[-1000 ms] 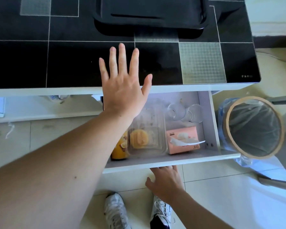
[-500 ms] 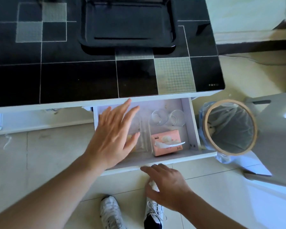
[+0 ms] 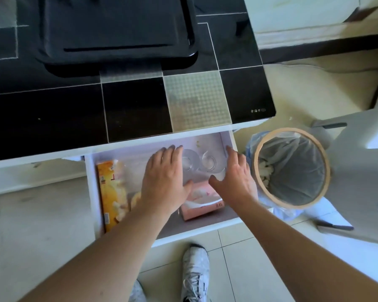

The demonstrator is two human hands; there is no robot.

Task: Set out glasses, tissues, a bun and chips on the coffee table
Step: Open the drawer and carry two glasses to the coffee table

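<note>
Both hands, left hand (image 3: 165,177) and right hand (image 3: 235,179), now flank the glasses (image 3: 202,163), fingers spread, holding nothing.

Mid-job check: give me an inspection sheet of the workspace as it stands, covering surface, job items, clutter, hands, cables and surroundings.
Surface: black glass coffee table top carries only a black tray; none of the job's things are set out yet.
Job's things: all in the open drawer: two clear glasses at the back right, pink tissue box in front of them, yellow chips bag along the left wall; bun mostly hidden under the left forearm.
Clutter: nothing seen.
Hands: left hand and right hand reach over the glasses, fingers extended, gripping nothing.
Cables: nothing seen.
Surroundings: lined waste bin right of the drawer; white sneaker on tiled floor.
</note>
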